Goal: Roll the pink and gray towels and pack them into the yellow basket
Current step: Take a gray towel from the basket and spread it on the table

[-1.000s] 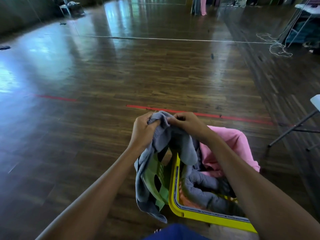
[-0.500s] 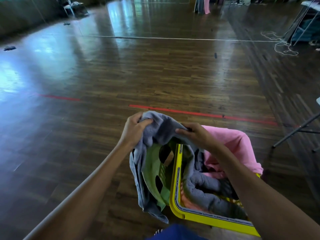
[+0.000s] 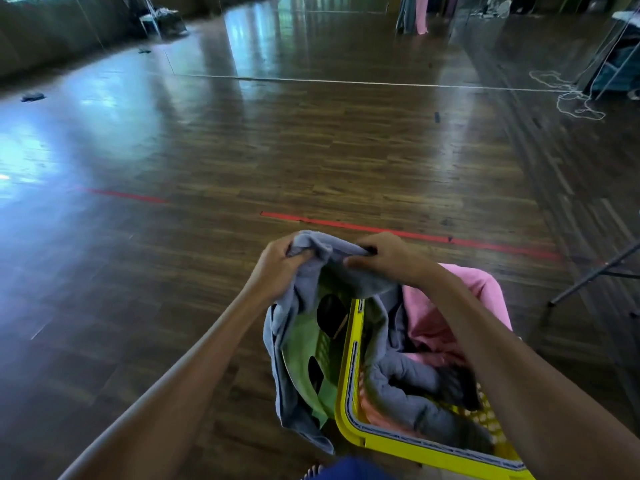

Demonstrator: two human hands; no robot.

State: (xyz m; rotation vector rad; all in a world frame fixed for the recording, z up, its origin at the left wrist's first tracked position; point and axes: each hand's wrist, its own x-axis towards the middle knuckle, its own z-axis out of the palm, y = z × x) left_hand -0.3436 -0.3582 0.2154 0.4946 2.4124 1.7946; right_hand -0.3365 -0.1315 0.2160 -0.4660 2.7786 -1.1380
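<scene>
A yellow basket (image 3: 346,407) stands on the wooden floor at the lower right, with gray and pink cloth bunched inside. A gray towel (image 3: 298,306) hangs over its left rim and down the outside. My left hand (image 3: 277,268) grips the towel's upper edge on the left. My right hand (image 3: 384,258) pinches the same edge a little to the right, above the basket. A pink towel (image 3: 436,317) lies heaped against the basket's far right side. A green plastic piece (image 3: 308,358) shows behind the hanging gray towel.
Dark wooden floor (image 3: 311,150) stretches ahead, crossed by a red tape line (image 3: 398,233). A folding table leg (image 3: 595,275) stands at the right. A white cord (image 3: 571,98) lies coiled at the far right, and small dark items lie at the far left.
Both hands have stayed on the gray towel's top edge. They moved apart from being nearly together, and the towel spread wider between them.
</scene>
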